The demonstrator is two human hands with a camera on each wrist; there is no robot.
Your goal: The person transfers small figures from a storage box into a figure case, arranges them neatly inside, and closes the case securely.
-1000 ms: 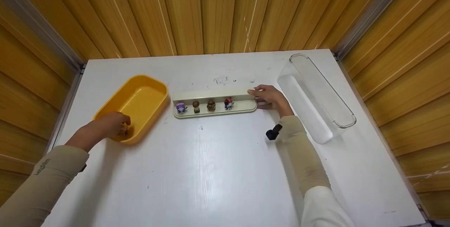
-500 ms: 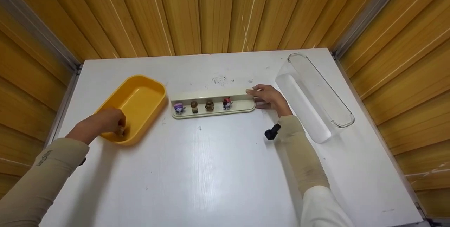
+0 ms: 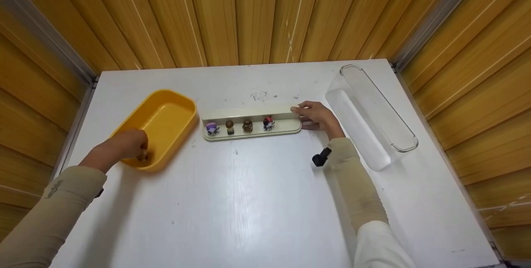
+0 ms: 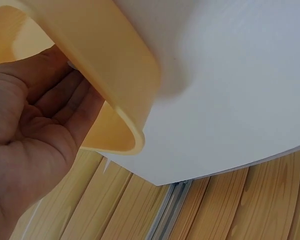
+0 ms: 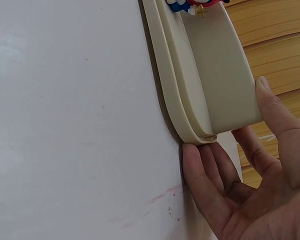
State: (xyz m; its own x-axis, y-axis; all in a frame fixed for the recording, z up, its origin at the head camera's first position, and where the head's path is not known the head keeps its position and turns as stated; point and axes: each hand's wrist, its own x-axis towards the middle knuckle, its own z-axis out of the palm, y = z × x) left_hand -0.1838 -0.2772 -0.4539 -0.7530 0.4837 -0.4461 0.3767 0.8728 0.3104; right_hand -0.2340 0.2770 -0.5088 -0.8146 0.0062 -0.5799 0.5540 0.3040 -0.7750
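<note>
The cream tray (image 3: 286,126) rests on the white surface (image 3: 249,201) near the middle, its long axis running left to right across the person's view, with the right end slightly farther back than the left. Its raised back wall stands along the far side, so the open side points toward the person. Four small figures stand upright on it in a row along that axis: a purple one (image 3: 212,128) at the left end, two brown ones (image 3: 230,127) beside it, and a red-topped one (image 3: 268,123) right of centre. The right hand (image 3: 316,114) has a narrow grip on the tray's right end, thumb on the back wall's top corner, fingertips against the end of the base. The left hand (image 3: 122,145) reaches into the near end of the yellow bin (image 3: 172,123), fingers bent down by a small object (image 3: 142,155); whether its grip holds that object I cannot tell. The bin, just left of the tray, has its long axis slanting from near left to far right. Right of the tray, a clear case (image 3: 360,130) slants oppositely, far left to near right.
</note>
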